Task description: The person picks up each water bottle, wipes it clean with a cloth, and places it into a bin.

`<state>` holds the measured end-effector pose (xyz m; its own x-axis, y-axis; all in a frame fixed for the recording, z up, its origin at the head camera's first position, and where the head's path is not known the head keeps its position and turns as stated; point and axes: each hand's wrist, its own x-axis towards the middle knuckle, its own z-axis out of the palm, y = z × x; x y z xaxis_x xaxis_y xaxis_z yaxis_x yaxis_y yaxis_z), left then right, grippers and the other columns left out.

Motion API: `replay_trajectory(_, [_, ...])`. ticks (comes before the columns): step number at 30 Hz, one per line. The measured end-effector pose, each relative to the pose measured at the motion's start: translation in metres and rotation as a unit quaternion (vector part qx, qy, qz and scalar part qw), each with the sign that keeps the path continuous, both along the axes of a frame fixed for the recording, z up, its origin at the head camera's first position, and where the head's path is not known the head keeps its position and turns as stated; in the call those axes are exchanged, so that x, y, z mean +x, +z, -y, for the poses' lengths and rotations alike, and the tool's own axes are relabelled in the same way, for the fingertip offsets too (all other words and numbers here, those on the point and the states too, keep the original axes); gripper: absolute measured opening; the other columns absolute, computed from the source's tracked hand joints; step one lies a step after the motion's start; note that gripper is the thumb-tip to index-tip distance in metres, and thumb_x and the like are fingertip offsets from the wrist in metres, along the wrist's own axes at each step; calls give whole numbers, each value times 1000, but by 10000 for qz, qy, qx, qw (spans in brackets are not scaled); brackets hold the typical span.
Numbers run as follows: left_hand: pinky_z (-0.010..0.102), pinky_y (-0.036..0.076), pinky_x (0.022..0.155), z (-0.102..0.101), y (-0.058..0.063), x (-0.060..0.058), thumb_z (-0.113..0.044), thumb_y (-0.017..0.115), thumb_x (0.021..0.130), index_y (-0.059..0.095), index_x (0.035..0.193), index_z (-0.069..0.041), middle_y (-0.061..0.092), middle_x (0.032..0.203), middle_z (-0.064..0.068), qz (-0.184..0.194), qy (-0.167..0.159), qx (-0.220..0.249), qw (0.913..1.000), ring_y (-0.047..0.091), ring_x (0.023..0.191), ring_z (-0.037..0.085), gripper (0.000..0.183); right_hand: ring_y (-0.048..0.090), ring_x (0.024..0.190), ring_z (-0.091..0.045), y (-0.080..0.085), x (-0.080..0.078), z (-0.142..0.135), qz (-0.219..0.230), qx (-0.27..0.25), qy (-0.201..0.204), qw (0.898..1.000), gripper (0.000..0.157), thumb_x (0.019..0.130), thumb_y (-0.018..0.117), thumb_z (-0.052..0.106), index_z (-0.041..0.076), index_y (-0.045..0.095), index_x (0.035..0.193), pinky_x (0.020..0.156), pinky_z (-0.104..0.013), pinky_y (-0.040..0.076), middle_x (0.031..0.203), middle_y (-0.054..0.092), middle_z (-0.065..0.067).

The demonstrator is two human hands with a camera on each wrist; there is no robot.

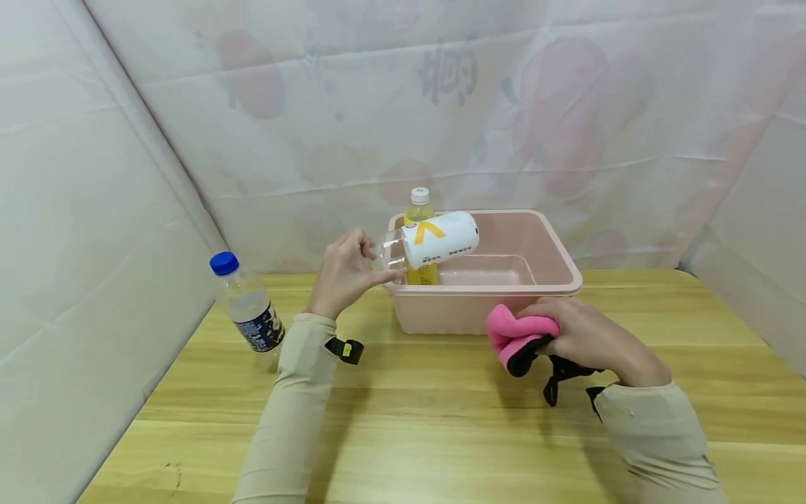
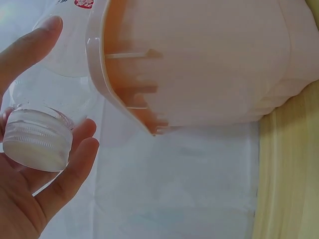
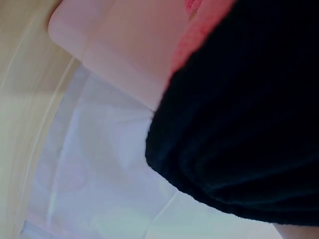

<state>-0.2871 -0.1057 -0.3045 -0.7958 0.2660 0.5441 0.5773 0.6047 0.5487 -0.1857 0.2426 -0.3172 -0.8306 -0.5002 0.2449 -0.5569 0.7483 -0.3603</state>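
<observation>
My left hand (image 1: pixel 348 269) grips a clear plastic bottle (image 1: pixel 441 240) with a white label and an orange mark. The bottle lies nearly level above the left part of a pink plastic bin (image 1: pixel 485 308), its base pointing right. Its cap (image 2: pixel 37 140) sits between thumb and fingers in the left wrist view. A bottle of yellow drink (image 1: pixel 420 198) with a white cap stands upright inside the bin, partly hidden by the held bottle. In front of the bin, my right hand (image 1: pixel 582 336) holds a folded pink and black cloth (image 1: pixel 513 332), which fills much of the right wrist view.
On the left of the wooden table (image 1: pixel 409 434) stands a clear bottle (image 1: pixel 258 318) with a blue cap and dark label, close to my left forearm. White printed sheeting (image 1: pixel 378 105) hangs behind the bin and along both sides.
</observation>
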Motion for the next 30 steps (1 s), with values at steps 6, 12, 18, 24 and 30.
replay_trajectory(6, [31,50,58,0,5,-4,-26,97,68,52,94,-4,61,81,10,-45,76,8,10000,54,67,21,56,62,95,-13,0,0,0,1,-12,-7,10000,33,76,87,9,19,75,106,84,-41,55,104,69,11])
replay_trajectory(12, [32,44,56,-1,9,-5,-31,96,69,54,113,-5,59,76,10,103,259,-44,9996,52,66,23,66,61,95,-13,0,-2,0,-24,-13,30,10000,33,76,86,7,19,75,105,84,-40,54,103,69,11])
replay_trajectory(18, [37,54,61,-7,8,-10,-30,96,69,50,131,-5,68,95,17,89,282,287,9992,63,76,28,82,61,94,-14,0,-3,-1,-31,6,46,10000,34,75,85,4,17,75,105,83,-40,53,104,69,10])
replay_trajectory(24, [38,51,67,-16,7,-14,-21,95,71,42,137,0,64,110,18,129,117,656,9977,59,83,28,87,61,93,-13,-1,-3,-1,-107,-3,60,9999,36,74,85,3,17,75,105,82,-39,53,103,69,11])
replay_trajectory(30, [44,49,80,-25,4,-16,-20,93,75,45,135,0,64,110,17,-128,3,239,9996,57,96,34,79,64,98,-19,-1,-2,-1,-52,-35,-8,10000,37,73,84,1,15,75,106,86,-43,54,105,70,7])
